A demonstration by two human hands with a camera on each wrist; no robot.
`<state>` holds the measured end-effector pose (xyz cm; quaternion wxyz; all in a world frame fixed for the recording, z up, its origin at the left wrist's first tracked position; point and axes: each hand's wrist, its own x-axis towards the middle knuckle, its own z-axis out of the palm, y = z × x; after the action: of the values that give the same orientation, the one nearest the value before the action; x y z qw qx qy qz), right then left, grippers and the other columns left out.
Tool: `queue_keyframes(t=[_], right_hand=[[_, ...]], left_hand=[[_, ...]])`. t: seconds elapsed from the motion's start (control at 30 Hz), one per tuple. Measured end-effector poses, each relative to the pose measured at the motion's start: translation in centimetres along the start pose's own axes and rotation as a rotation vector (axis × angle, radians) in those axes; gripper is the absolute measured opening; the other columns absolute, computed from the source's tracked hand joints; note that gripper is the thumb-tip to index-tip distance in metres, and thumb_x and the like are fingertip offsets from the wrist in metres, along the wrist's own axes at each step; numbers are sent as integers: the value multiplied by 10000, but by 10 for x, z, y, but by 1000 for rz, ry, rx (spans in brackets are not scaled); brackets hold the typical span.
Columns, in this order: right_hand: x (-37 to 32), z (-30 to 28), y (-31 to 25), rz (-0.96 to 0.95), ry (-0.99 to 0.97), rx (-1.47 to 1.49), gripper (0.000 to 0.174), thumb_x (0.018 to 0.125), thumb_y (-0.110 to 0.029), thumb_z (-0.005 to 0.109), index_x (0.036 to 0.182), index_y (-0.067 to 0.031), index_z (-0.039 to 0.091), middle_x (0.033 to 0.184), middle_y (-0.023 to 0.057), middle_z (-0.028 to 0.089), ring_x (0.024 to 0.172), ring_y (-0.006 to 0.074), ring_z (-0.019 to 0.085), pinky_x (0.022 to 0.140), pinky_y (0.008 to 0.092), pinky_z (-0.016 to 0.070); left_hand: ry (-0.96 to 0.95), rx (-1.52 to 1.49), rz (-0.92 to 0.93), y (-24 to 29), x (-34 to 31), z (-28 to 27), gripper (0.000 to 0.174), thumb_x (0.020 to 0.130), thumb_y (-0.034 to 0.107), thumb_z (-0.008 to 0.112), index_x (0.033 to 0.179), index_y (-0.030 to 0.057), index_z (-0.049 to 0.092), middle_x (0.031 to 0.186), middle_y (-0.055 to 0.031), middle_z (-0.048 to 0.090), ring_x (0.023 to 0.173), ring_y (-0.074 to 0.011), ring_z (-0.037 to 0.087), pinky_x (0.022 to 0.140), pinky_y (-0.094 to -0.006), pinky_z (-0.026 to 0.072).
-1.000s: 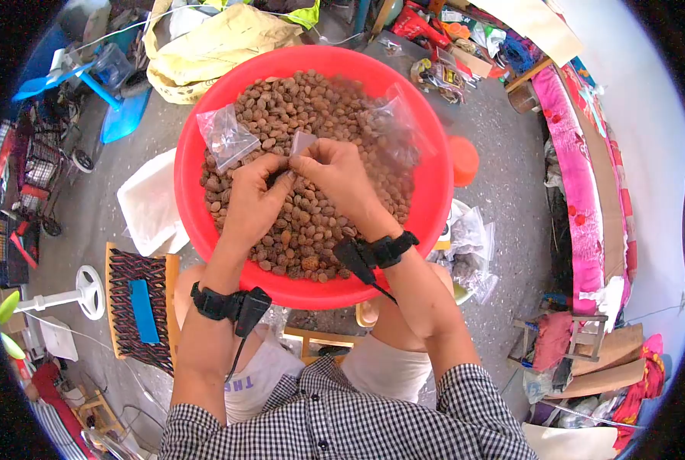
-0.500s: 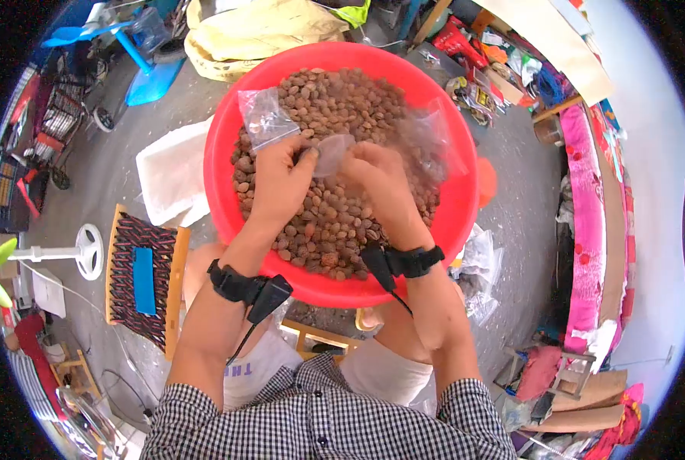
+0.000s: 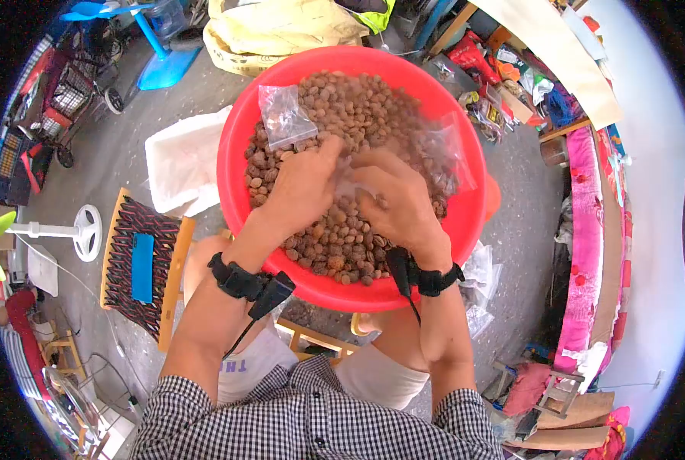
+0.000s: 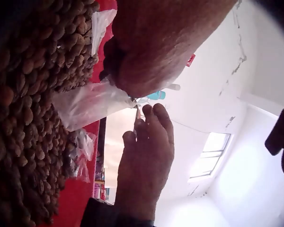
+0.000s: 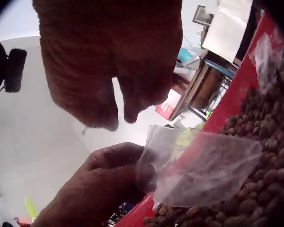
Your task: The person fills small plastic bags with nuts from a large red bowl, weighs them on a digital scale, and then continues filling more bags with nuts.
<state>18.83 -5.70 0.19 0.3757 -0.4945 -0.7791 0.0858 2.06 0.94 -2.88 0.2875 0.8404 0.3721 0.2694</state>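
Over the red basin (image 3: 233,184), the left grip (image 3: 302,184) still pinches a clear bag (image 5: 206,170) while the right grip (image 3: 397,201) has loosened.

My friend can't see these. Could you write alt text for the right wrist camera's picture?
A left hand pinches a small clear plastic bag in front of brown nuts or fruit pits heaped in a red tub. The right hand looms dark across the top, its fingertips near the bag; another clear bag shows at the upper right.
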Motion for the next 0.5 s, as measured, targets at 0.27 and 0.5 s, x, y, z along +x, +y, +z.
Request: queue_keyframes(t=[0.27, 0.5], right_hand=[[-4, -10, 7, 77, -189, -78, 140, 741, -101, 664, 864, -45, 626, 799, 120, 598, 739, 333, 606, 632, 428, 498], [0, -26, 7, 284, -211, 302, 120, 761, -93, 665, 854, -17, 659, 736, 113, 613, 689, 266, 610, 616, 351, 485]], left_hand=[[-139, -273, 285, -9, 0, -10, 321, 780, 81, 623, 1087, 4, 567, 954, -203, 608, 917, -380, 595, 782, -438, 460], [-285, -274, 297, -5, -6, -32, 289, 771, 118, 668, 1037, 11, 634, 1001, -149, 596, 941, -335, 571, 815, -401, 436]])
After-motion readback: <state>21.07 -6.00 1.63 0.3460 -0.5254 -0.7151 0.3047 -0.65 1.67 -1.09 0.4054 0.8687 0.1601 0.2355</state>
